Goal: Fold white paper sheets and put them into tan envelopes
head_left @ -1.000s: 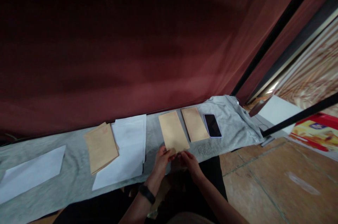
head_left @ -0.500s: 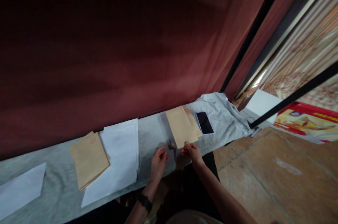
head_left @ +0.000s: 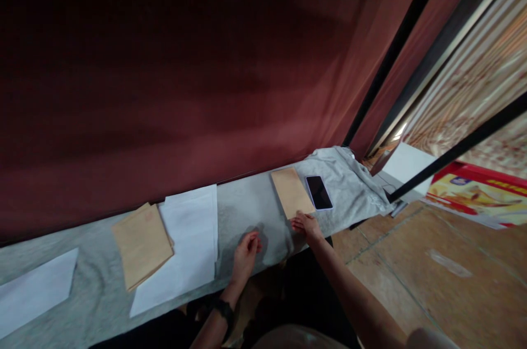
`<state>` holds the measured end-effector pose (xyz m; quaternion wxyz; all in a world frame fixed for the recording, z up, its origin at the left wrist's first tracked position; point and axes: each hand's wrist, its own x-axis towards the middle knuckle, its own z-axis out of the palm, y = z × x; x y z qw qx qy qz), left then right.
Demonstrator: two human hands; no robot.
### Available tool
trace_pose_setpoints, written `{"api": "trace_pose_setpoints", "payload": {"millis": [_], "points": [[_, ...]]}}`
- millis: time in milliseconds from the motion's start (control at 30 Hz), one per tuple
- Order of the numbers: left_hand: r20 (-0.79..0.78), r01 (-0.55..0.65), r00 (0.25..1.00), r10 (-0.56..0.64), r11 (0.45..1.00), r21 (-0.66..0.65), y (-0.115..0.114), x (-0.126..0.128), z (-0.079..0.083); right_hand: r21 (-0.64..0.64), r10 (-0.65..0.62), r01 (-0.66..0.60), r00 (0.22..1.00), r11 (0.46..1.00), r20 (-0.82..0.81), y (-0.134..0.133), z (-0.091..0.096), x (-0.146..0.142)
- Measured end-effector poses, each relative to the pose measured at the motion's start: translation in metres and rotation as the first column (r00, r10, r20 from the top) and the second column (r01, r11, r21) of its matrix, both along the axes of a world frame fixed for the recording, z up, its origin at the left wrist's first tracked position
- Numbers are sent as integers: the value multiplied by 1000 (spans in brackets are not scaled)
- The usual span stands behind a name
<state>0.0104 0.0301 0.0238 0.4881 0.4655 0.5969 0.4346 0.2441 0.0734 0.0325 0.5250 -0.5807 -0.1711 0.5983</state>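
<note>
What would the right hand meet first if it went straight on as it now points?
Most likely the brown envelope: its near edge lies right by the right hand, though exact contact is unclear.

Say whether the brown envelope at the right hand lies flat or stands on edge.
Flat: the brown envelope shows its broad face upward, beside the phone on the grey cloth.

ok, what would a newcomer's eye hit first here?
The dark red backdrop, filling most of the upper view. Then, on the grey cloth below it, the brown envelopes just right of centre, with the right hand at their near end and a dark-screened phone beside them. Far right, the bright red-and-yellow box near the floor.
</note>
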Motion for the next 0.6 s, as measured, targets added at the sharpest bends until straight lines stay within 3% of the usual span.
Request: {"api": "trace_pose_setpoints", "payload": {"millis": [167, 367, 600], "points": [[7, -10, 1000, 10, 1000, -11, -2, 1, 5, -77, -56, 54, 998, 996, -27, 3, 1, -1], [-26, 22, 999, -21, 999, 29, -2, -1, -4, -105, -104, 101, 994, 989, -25, 5, 1, -3], [-17, 11, 1000, -11, 1000, -1, -3, 1, -1, -141, -79, 76, 997, 987, -15, 5, 2, -1]]}}
